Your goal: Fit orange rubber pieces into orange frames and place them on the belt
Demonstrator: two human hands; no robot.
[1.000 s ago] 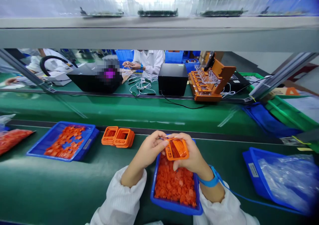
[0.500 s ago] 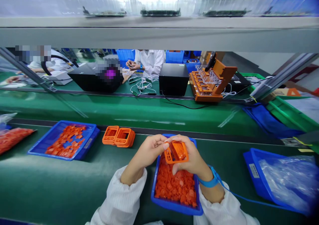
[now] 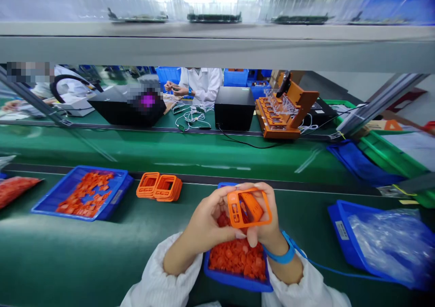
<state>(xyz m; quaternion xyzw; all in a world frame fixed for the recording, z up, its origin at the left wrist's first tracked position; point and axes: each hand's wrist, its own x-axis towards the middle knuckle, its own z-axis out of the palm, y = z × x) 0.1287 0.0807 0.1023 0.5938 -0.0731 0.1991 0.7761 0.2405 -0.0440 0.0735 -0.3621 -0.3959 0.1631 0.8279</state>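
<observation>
An orange plastic frame with a large opening and small cut-outs is held above a blue tray. My left hand is closed on its left side, thumb below and fingers behind. My right hand grips it from the right and behind. A smaller orange plastic piece shows through the opening; whether it is attached to the frame I cannot tell. Under the hands, the blue tray holds many small orange-red parts. A blue wrist strap with a cord is on my right wrist.
Stacked orange frames stand left of my hands, beside another blue tray of orange pieces. At right, a blue bin contains clear plastic bags. Behind are a black box and an orange fixture. A co-worker sits opposite.
The frame has turned in my hands and moved slightly right. My left hand has shifted lower, its thumb now beneath the frame. The view has moved a little.
</observation>
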